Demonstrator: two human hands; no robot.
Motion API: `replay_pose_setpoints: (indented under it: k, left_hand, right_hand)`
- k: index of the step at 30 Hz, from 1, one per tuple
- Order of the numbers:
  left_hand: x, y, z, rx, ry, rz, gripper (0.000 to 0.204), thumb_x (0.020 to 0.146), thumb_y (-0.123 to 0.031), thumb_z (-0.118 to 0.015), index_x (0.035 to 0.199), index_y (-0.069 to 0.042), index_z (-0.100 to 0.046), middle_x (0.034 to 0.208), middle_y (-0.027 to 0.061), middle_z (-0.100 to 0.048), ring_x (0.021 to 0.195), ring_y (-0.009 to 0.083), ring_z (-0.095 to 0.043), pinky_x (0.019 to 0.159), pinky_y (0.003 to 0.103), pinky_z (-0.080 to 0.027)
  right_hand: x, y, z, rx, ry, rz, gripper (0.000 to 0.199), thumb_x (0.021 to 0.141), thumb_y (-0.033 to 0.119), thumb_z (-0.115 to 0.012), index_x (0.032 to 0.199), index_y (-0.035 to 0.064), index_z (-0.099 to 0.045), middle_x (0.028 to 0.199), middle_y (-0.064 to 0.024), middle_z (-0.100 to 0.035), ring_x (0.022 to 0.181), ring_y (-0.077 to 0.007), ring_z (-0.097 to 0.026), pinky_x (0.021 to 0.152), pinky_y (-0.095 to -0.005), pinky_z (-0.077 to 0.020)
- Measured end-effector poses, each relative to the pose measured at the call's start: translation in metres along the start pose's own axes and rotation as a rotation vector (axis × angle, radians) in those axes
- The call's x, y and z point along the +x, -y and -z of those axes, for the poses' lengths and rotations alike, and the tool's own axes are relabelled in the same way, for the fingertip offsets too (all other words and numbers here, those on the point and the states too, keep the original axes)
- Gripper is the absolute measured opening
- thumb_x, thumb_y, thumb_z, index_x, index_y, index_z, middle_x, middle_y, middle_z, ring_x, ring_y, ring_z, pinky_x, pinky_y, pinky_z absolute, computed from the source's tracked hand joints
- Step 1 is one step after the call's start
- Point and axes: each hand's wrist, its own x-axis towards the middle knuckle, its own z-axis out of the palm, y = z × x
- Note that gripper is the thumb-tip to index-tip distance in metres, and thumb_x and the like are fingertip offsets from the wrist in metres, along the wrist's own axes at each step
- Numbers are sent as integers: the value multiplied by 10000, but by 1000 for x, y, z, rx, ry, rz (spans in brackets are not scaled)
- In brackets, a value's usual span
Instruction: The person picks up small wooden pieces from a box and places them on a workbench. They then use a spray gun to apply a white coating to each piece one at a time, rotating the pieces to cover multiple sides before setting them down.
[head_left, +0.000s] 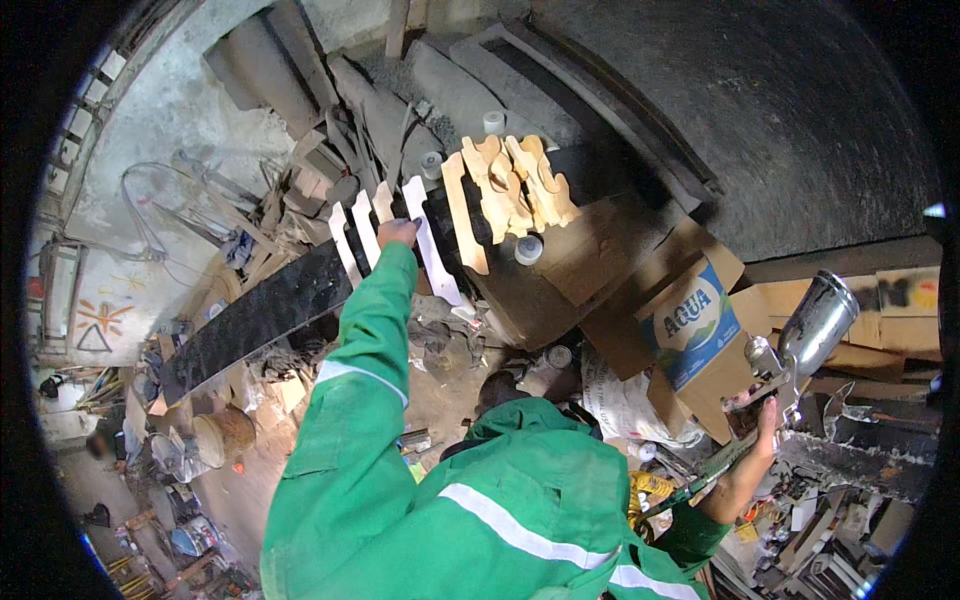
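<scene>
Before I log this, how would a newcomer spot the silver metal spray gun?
Find the brown cardboard box with a blue panel. Right of it, the person's right grip holds the silver metal spray gun. Its mirror-bright cup sets it apart from the matt box.

Green jacket point(565, 485), long sleeves point(380, 305), white stripes point(515, 529)
</scene>
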Motion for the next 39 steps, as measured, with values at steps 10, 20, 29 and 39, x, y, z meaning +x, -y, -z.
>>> replay_pose_setpoints:
  k: [10, 20, 29, 39]
  left_hand:
    - [54, 17, -23, 150, -69, 64, 379, 669, -404, -722, 843, -68, -712, 831, 96, -687, 804, 283, -652, 778, 370, -494]
    - [53, 20, -21, 28, -65, 118, 423, 653, -425, -727, 883, -70, -708, 856, 117, -682, 833, 276, -651, 805, 353, -488]
    - [51, 14, -30, 10, -142, 158, 405, 647, -403, -751, 875, -71, -712, 841, 120, -685, 808, 287, -654, 770, 369, -503]
    - [-5, -21, 8, -94, -282, -2, 492, 686, -476, -705, 840, -11, -657, 802, 179, -659, 764, 333, -640, 714, 396, -496]
  right_hand:
    - [-11, -6, -36, 6, -20, -67, 330, 930, 290, -492, 1126, 28, -533, 982, -63, -599, 866, -155, -577, 804, -297, -452]
    - [-14, -1, -53, -31, -67, -62, 389, 929, 308, -485, 1163, -1, -513, 1025, -77, -591, 911, -161, -576, 836, -301, -438]
    - [-9, -5, -43, -83, -36, -36, 343, 922, 299, -505, 1114, 17, -548, 1006, -73, -600, 885, -148, -568, 814, -289, -438]
    - [-7, -2, -38, -44, -37, -66, 339, 930, 290, -491, 1132, 20, -530, 1005, -68, -599, 892, -149, -575, 818, -293, -442]
